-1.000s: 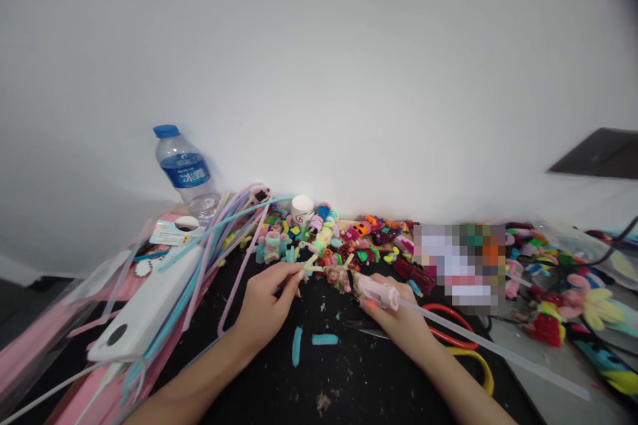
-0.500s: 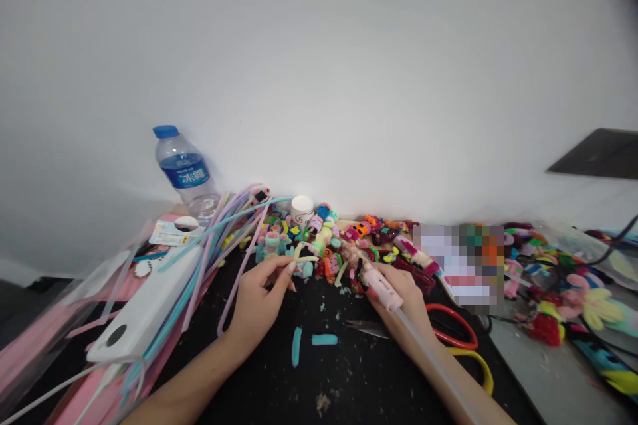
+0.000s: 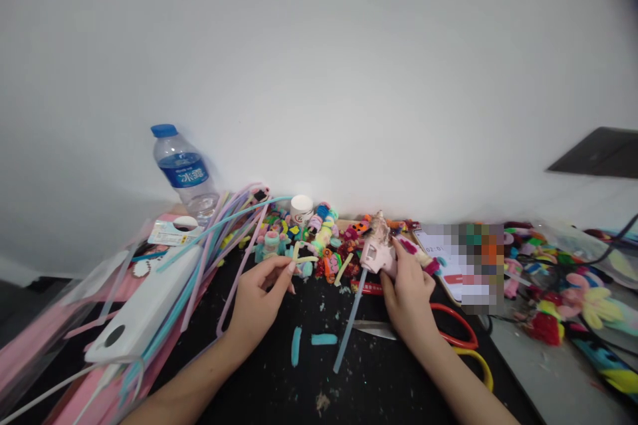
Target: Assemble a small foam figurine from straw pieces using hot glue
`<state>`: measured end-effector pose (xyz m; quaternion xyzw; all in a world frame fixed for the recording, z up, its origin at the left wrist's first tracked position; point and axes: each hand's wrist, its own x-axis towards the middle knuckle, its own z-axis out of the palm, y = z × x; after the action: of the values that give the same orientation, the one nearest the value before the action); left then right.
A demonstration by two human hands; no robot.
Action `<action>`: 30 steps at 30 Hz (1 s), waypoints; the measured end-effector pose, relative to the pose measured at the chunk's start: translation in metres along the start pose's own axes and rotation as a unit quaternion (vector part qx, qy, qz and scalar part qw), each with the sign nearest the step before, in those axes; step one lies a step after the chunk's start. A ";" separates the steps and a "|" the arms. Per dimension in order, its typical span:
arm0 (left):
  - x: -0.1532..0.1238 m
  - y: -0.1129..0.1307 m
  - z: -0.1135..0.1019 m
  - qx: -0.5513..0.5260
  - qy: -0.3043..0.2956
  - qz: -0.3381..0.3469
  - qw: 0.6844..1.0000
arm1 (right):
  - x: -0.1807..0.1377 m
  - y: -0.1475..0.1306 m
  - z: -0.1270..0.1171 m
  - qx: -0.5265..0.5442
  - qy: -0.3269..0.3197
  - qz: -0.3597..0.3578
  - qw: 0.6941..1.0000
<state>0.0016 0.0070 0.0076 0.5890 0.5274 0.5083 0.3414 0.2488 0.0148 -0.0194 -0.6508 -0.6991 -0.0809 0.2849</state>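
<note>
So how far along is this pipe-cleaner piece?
Done: two blue offcuts lie cut on the mat, scissors are set down, and small finished figures are heaped by the wall. In hand: the left hand pinches a yellow pipe-cleaner piece; the right hand holds the glue gun nozzle-up, apart from it. Left: probably gluing; none visible.

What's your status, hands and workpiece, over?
Left hand pinching yellow pipe-cleaner piece. Right hand gripping pink glue gun, nozzle up, glue stick trailing down. Scissors by right wrist, blue offcuts on mat.
</note>
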 end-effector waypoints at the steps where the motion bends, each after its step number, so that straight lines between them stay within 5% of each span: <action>1: 0.000 0.000 0.000 -0.003 0.002 -0.004 1.000 | 0.000 0.001 0.002 -0.014 -0.002 0.000 1.000; 10: -0.002 0.000 0.002 -0.032 -0.044 -0.002 0.999 | 0.000 -0.004 -0.010 0.010 0.004 -0.010 1.000; 15: -0.007 0.001 0.007 -0.024 -0.124 0.009 0.992 | -0.006 -0.020 -0.029 0.143 0.044 -0.166 0.975; 20: -0.012 0.006 0.012 0.013 -0.204 0.035 0.978 | -0.015 -0.039 -0.033 0.134 0.003 -0.271 0.953; 30: -0.014 0.012 0.015 0.022 -0.237 0.028 0.971 | -0.016 -0.040 -0.028 0.113 -0.001 -0.256 0.960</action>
<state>0.0203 -0.0069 0.0121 0.7144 0.4257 0.3521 0.4294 0.2181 -0.0176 0.0059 -0.4139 -0.8470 -0.0711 0.3260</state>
